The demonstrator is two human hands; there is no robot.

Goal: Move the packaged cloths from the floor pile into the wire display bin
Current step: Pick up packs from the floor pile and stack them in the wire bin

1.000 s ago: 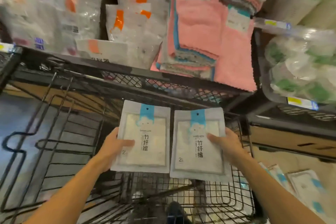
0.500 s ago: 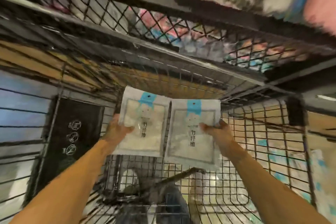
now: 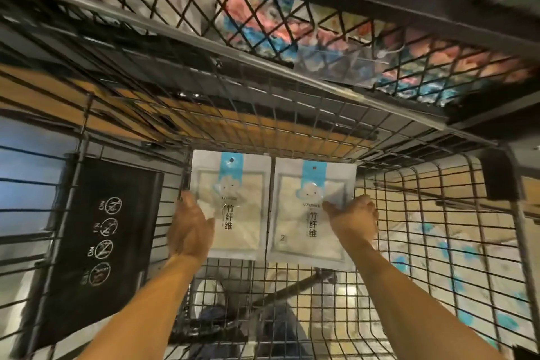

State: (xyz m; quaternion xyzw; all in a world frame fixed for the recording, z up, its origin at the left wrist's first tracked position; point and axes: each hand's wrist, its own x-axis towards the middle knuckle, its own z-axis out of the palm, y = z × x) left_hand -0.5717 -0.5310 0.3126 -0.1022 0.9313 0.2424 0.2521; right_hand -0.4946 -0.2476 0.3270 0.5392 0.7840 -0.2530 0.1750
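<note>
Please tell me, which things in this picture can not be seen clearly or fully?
- Head view: fingers of the left hand and right hand are behind the left pack and right pack.
- Small print under each cloud logo is too small to read.
- Goods on the upper shelf are blurred and behind mesh.
- Floor pile is behind the bin's wires and cut off by the right edge.

Our left hand [image 3: 191, 226] and right hand [image 3: 355, 221] are bare, forearms unsleeved, reaching up from the lower frame.
</note>
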